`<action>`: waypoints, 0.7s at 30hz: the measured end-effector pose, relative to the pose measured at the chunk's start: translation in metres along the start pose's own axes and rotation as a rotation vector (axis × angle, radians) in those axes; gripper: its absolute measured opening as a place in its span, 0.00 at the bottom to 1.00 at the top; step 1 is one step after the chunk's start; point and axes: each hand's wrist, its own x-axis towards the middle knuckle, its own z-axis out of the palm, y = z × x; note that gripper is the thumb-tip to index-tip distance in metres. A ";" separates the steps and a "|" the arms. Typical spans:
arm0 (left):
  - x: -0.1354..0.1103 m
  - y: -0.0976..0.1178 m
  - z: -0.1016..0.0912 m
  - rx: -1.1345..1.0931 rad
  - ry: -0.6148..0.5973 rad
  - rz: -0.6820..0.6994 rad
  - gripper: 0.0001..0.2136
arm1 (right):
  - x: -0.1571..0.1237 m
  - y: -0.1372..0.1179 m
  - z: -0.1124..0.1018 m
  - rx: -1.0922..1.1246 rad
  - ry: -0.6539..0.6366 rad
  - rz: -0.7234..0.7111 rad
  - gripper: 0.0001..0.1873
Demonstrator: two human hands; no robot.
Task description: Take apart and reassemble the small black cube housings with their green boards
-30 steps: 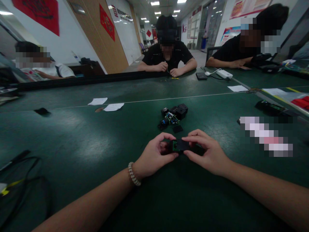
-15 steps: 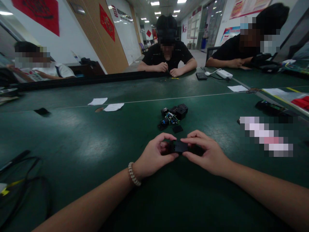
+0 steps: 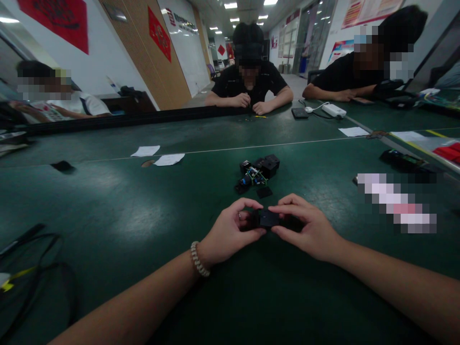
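Observation:
Between my two hands is a small black plastic box (image 3: 268,219), gripped at both ends just above the green table. My left hand (image 3: 235,227) has its thumb and fingers closed on the box's left end; it wears a ring and a beaded bracelet (image 3: 198,259). The fingertips and thumb of my right hand (image 3: 307,225) pinch the right end. Just beyond lie a flat black plate (image 3: 265,192) and a pile of black casings (image 3: 270,165) with a circuit board (image 3: 256,176) and blue parts among them.
White papers (image 3: 169,159) lie on the left, black cables (image 3: 39,268) at the near left. A blurred-out object (image 3: 395,203) and a dark device (image 3: 408,160) are on the right. Across the table sits a person (image 3: 249,81), with others at both sides; a white adapter (image 3: 334,111) lies far right.
The green seen in the box's left part no longer shows, and its top looks closed. My hands have hardly moved. The person at the right has shifted slightly left.

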 end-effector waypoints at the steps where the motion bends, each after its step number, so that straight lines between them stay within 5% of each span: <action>1: 0.000 -0.001 0.000 0.001 0.001 0.001 0.23 | 0.000 0.000 0.000 -0.001 0.002 0.001 0.19; 21: -0.001 0.002 -0.001 0.008 -0.012 0.013 0.23 | 0.000 0.001 0.000 0.004 -0.006 0.005 0.19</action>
